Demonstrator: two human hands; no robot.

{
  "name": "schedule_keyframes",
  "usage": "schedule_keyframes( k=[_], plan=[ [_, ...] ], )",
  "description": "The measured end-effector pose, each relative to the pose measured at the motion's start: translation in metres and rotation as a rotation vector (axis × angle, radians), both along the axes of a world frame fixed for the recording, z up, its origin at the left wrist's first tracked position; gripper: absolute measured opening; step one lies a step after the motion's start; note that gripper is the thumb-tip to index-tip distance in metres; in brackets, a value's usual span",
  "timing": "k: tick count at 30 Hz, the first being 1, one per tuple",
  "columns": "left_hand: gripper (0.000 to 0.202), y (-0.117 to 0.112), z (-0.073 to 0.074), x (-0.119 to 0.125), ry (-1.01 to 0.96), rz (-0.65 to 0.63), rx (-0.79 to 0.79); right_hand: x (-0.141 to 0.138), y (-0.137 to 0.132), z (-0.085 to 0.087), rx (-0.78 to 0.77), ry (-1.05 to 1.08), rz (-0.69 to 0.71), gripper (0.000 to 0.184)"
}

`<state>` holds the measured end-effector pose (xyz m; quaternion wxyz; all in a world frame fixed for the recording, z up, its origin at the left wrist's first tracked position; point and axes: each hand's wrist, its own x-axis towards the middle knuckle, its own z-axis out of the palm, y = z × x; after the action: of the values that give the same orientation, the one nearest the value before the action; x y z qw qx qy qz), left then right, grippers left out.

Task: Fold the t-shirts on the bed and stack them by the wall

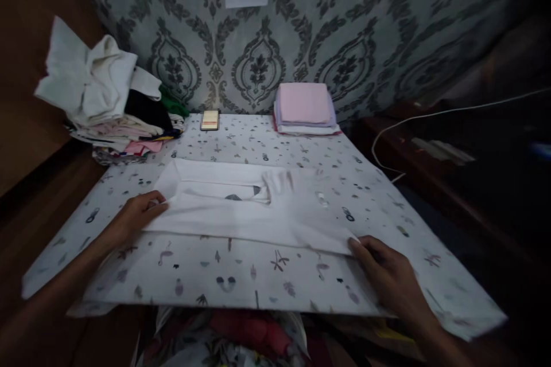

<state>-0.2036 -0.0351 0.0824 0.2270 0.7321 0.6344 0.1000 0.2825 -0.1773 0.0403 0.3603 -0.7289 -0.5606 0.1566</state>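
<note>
A white garment (pixel 232 221), partly folded into a wide strip, lies across the patterned cloth on the table. Dark grey patches show through a gap near its middle, and small creases run along its upper right part. At the garment's left end, my left hand (pixel 140 212) pinches the edge between thumb and fingers. My right hand (pixel 385 264) grips the lower right corner the same way, thumb on top. Some of the fingers of both hands are hidden by the cloth or the hand itself.
A tall pile of clothes (pixel 124 109) stands at the back left, beside a lit phone (pixel 210 120). Folded pink and lilac cloths (pixel 303 104) are stacked at the back. Fabric fills a container (pixel 297 330) below the front edge. A white cable (pixel 413 117) hangs at the right.
</note>
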Motion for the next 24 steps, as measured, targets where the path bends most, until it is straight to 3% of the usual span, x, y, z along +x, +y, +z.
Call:
schedule_keyframes(
  k=[3,7,9,11,14,16,20,24],
  plan=[
    [0.036,-0.004,0.004,-0.003,0.123,-0.029,0.039,0.001,-0.003,0.003,-0.015,-0.043,0.016,0.038],
    [0.037,-0.006,0.010,0.018,0.320,-0.057,0.323,-0.004,-0.001,0.010,0.080,-0.197,-0.059,0.031],
    [0.042,-0.005,0.011,0.049,0.255,-0.189,0.463,-0.014,0.005,0.016,0.185,-0.306,-0.025,0.027],
    [0.045,-0.003,0.010,0.094,0.111,-0.407,0.508,-0.030,0.015,0.020,0.261,-0.411,0.100,0.023],
    [0.046,0.004,0.002,0.173,-0.036,-0.765,0.435,-0.053,0.031,0.018,0.260,-0.536,0.307,0.025],
    [0.050,0.012,-0.007,0.221,-0.069,-0.913,0.371,-0.061,0.038,0.010,0.197,-0.605,0.380,0.030],
    [0.055,0.036,-0.029,0.278,0.015,-0.975,0.226,-0.060,0.038,-0.008,0.048,-0.662,0.381,0.044],
    [0.059,0.064,-0.045,0.290,0.139,-0.937,0.257,-0.053,0.032,-0.012,0.008,-0.636,0.355,0.049]
  ],
)
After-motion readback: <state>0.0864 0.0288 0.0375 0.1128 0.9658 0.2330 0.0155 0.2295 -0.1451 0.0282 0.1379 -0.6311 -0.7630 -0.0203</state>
